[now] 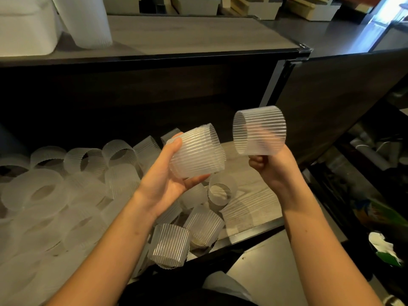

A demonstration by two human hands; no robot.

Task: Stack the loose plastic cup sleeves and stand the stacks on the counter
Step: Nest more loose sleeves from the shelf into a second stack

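Note:
My left hand [164, 177] grips a short nested stack of ribbed translucent sleeves [197, 151], lying on its side with the wide end to the right. My right hand [272, 167] holds a single ribbed sleeve [259, 130] a little above and to the right of the stack, its open end facing left. The two are apart, with a small gap between them. Below my hands, several loose sleeves [72, 195] lie scattered on a lower wooden shelf [249, 206]. A tall stack of sleeves [85, 21] stands on the upper counter [187, 34] at the back left.
A white container [24, 29] sits on the counter next to the tall stack. The counter's metal-edged corner [304, 48] juts out above right. A dark cabinet panel [331, 96] stands to the right, with cluttered shelves [379, 206] beyond. Boxes line the far back.

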